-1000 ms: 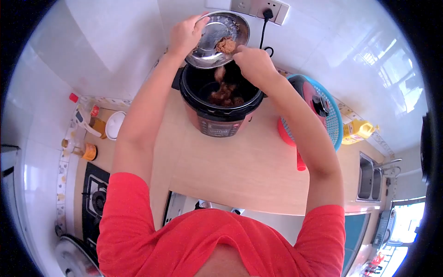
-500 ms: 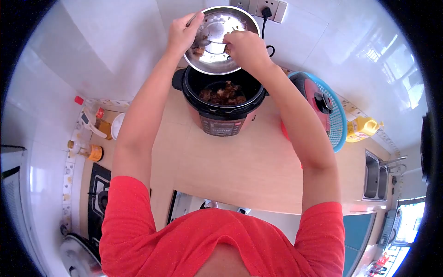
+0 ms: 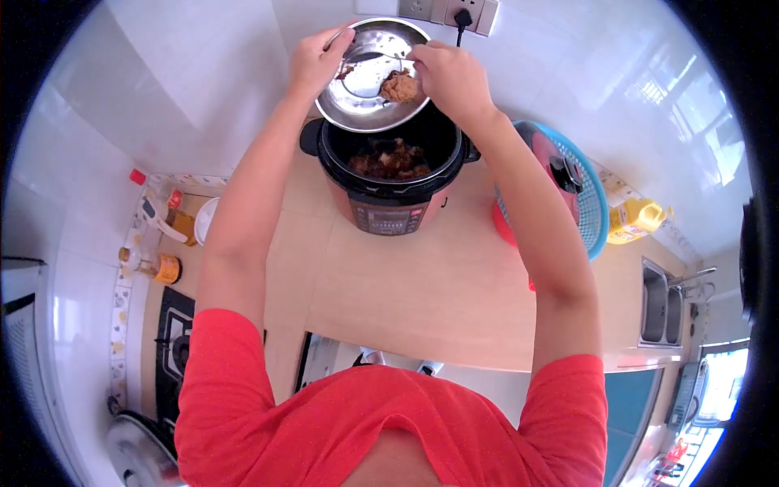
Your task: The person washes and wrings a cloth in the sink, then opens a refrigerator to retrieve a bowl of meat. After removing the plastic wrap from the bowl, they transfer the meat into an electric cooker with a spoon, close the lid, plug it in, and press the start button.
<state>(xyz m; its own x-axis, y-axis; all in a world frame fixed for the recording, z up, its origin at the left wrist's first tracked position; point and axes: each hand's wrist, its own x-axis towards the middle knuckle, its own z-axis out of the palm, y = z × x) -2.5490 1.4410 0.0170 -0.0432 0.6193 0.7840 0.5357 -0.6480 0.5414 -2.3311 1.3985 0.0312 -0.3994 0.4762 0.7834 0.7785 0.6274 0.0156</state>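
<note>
My left hand point(image 3: 318, 63) is closed on the rim of a shiny metal bowl point(image 3: 365, 114), which is tilted over the open electric pressure cooker point(image 3: 389, 219). A brown lump of food point(image 3: 399, 88) lies in the bowl, with smaller dark bits around it. At the bowl's right side, my right hand point(image 3: 450, 77) grips the handle of a metal spoon point(image 3: 363, 58), whose head is inside the bowl. Brown chunks of food point(image 3: 391, 161) sit in the cooker's dark inner pot, directly below the bowl.
A blue basket point(image 3: 599, 203) holding the red and black lid point(image 3: 564, 174) stands to the right, beside a yellow bottle point(image 3: 633, 221). Bottles point(image 3: 154, 264) and a gas stove point(image 3: 172, 337) are on the left. A sink point(image 3: 656, 304) is far right. A plug point(image 3: 462, 18) sits in the wall socket.
My right hand has moved up and right with the spoon. The brown lump now shows at the bowl's lower right. The bowl has shifted slightly left in view.
</note>
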